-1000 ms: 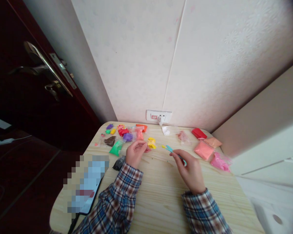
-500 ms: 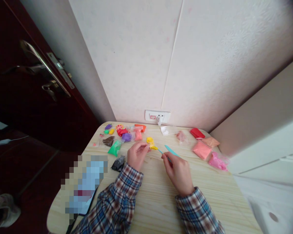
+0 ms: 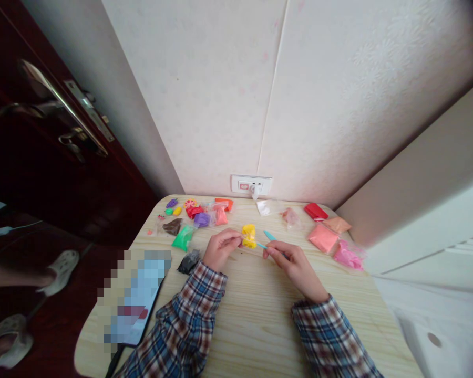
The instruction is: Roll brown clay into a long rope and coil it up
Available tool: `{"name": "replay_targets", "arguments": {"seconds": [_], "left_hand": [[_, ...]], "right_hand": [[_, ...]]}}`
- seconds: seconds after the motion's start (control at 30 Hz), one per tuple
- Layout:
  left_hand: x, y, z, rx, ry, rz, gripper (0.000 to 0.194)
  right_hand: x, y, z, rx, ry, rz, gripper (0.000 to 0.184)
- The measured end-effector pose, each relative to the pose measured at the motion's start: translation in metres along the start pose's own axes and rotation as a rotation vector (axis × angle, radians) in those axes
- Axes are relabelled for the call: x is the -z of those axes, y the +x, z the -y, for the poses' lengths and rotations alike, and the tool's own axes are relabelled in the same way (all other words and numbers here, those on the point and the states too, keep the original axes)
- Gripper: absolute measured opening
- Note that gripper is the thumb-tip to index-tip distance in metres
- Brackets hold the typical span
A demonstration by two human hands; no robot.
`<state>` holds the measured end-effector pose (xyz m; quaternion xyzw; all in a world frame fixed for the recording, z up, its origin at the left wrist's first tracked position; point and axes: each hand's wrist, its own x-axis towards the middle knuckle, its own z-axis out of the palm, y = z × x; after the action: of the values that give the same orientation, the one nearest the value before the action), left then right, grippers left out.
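Between my hands is a clear bag of yellow modelling clay point(image 3: 248, 234). My left hand point(image 3: 223, 247) pinches the edge of this bag with thumb and fingertips. In my right hand point(image 3: 294, 263) is a thin blue modelling tool point(image 3: 261, 245), gripped like a pen. Its tip meets the yellow clay at the bag's lower right; whether it is inside the bag I cannot tell. Just beyond my right fingers lies a flat turquoise clay knife point(image 3: 268, 235). A bag of black clay point(image 3: 188, 261) sits left of my left wrist, with green clay point(image 3: 183, 238) behind it.
Bagged purple point(image 3: 202, 219), brown point(image 3: 172, 226) and red clay point(image 3: 316, 211) lie around the table's back. Pink bags point(image 3: 348, 255) are at right. Small clay shapes point(image 3: 177, 211) sit back left. A blurred-out phone point(image 3: 140, 299) lies front left. Another person's foot point(image 3: 59, 273) shows on the floor.
The yellow bag has turned and now shows more of its face. My right hand has shifted slightly right with the tool. Another person's leg has come into view at left.
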<state>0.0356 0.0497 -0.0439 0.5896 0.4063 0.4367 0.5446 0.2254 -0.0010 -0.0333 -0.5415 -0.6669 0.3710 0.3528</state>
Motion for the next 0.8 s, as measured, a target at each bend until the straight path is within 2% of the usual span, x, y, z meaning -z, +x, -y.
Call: {"name": "replay_targets", "arguments": {"seconds": [0.13, 0.27, 0.4, 0.53, 0.8], "left_hand": [[0.001, -0.001, -0.006, -0.088, 0.018, -0.022, 0.017], [-0.002, -0.004, -0.01, -0.11, 0.011, -0.015, 0.016], [-0.003, -0.007, -0.014, -0.046, -0.01, 0.036, 0.017], [-0.004, -0.007, -0.015, 0.043, -0.053, 0.027, 0.023], [-0.016, -0.007, -0.008, 0.189, -0.381, 0.044, 0.042]], "right_hand": [[0.004, 0.0, 0.001, -0.006, 0.124, 0.095, 0.038], [0.009, -0.001, 0.001, -0.008, 0.165, 0.156, 0.041], [0.015, -0.003, 0.001, 0.008, 0.195, 0.214, 0.043], [0.017, -0.005, 0.005, 0.029, 0.196, 0.267, 0.045], [0.005, -0.007, 0.007, 0.019, 0.311, 0.372, 0.048]]}}
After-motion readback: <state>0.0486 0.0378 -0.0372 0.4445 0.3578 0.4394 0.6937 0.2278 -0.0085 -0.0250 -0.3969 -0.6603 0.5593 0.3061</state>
